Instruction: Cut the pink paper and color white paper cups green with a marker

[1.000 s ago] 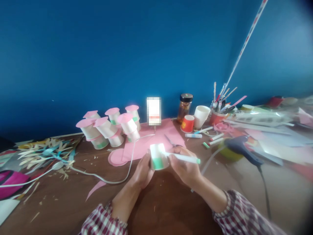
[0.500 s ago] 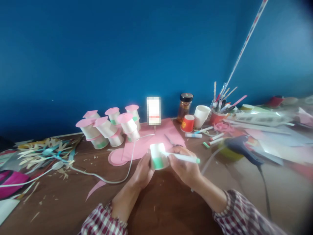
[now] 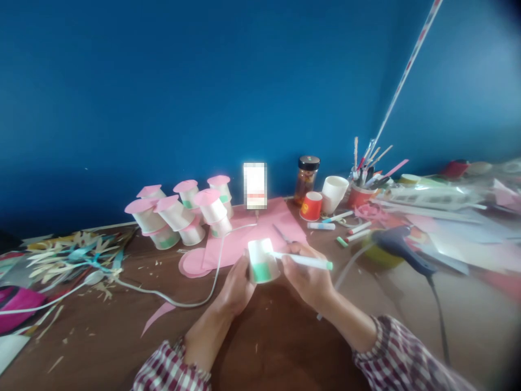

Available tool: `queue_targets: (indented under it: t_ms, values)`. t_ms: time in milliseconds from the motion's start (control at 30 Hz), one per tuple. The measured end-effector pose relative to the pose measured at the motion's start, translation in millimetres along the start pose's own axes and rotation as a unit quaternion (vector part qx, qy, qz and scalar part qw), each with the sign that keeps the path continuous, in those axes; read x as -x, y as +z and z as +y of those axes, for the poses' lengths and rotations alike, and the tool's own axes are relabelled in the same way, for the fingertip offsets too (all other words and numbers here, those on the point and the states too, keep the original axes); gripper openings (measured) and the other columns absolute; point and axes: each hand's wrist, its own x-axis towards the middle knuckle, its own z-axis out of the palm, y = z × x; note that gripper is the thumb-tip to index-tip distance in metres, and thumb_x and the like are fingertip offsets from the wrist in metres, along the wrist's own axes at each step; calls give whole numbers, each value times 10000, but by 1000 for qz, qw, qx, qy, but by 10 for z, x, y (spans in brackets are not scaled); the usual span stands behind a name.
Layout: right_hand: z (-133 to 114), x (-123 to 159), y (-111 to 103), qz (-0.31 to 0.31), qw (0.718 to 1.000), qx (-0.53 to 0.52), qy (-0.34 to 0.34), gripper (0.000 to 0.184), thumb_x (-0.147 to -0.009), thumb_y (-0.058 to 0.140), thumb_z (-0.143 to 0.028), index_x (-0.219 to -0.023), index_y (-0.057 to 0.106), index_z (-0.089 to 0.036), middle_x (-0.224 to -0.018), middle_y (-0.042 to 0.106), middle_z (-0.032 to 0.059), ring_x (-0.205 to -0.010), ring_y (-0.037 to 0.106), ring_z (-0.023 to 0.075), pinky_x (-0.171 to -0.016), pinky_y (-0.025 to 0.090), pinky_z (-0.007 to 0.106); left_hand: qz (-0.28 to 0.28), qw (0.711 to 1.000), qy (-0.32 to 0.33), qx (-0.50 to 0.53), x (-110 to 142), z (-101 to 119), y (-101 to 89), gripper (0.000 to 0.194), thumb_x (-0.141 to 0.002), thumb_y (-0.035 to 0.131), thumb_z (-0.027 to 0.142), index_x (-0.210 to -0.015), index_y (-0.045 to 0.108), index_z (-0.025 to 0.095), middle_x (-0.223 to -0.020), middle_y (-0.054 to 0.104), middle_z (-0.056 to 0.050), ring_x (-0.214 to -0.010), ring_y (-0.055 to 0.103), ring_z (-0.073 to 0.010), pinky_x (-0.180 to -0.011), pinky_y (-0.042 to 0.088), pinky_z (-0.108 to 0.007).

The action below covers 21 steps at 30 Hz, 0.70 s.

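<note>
My left hand point(image 3: 239, 285) is closed around the left side of a white paper cup point(image 3: 262, 255), which shows a patch of green colour low on its side. A white marker with a green end point(image 3: 303, 260) lies in the grip of my right hand point(image 3: 310, 277), its tip at the cup's surface. Whether the tip touches is too blurred to tell. Behind the cup, scissors point(image 3: 280, 233) rest on a pink paper sheet point(image 3: 244, 247). Back left stand several stacked pairs of white cups point(image 3: 175, 213) with pink paper tops, some bearing green patches.
A blurred-out upright device point(image 3: 255, 185) stands at the back, with a white cable point(image 3: 163, 296) crossing the left. Right are a jar point(image 3: 307, 179), a red cup point(image 3: 311, 205), a white cup point(image 3: 334, 194), loose markers point(image 3: 358, 232) and a glue gun point(image 3: 405, 247). Paper strips point(image 3: 77, 255) heap left.
The whole view has shifted very slightly. Both hands keep their hold on the cup and the marker, with hardly any visible movement.
</note>
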Motion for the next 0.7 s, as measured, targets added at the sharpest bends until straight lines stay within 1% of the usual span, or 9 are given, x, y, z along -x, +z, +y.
queue_targets:
  t_ms: [67,167,267,467,533,600,700]
  values:
    - [0,-1,-1,3,1000,2,1,84,-820,571,-232,-828,642,-187,-670,615,4,-560,547,129,-559,446,241,-2,1000,-7,2,-1,-17,-9,182,-741,610,394,-821,657,237,-827,683,-78,-982,580,-334,-844,463,-417]
    - [-2,-7,-3,7,1000,2,-1,85,-817,570,-231,-821,641,-186,-676,618,7,-567,553,131,-553,444,239,2,1000,-4,1,-5,-24,-14,182,-728,629,383,-837,656,240,-830,687,-78,-992,582,-339,-845,463,-410]
    - [-3,-14,-2,7,1000,-3,2,82,-812,571,-227,-813,639,-182,-672,616,6,-555,548,126,-538,440,233,4,1000,-11,0,-4,8,6,227,-719,637,391,-876,657,229,-830,688,-76,-996,582,-335,-859,460,-408]
    - [-21,-24,-6,6,1000,-22,11,71,-804,570,-208,-793,632,-175,-674,625,9,-549,549,124,-523,443,226,-25,997,-53,57,16,169,135,378,-801,507,518,-972,651,213,-825,688,-86,-968,602,-316,-845,472,-407]
    - [-15,-21,1,7,1000,-26,13,72,-802,573,-209,-791,635,-174,-675,630,11,-551,553,125,-522,446,226,-27,996,-57,68,16,191,154,406,-820,463,539,-972,652,213,-832,687,-87,-960,606,-309,-838,475,-406]
    - [5,-9,19,13,999,-32,25,79,-810,571,-216,-792,636,-176,-669,630,10,-553,558,126,-526,453,227,-18,996,-54,68,12,183,148,408,-830,446,541,-951,656,213,-833,687,-87,-956,606,-307,-836,476,-408]
    - [46,14,48,33,997,-43,51,93,-827,569,-238,-800,635,-178,-671,630,12,-558,563,128,-529,464,226,-7,997,-48,56,4,145,123,385,-816,480,533,-925,657,210,-824,686,-86,-952,603,-307,-833,477,-402]
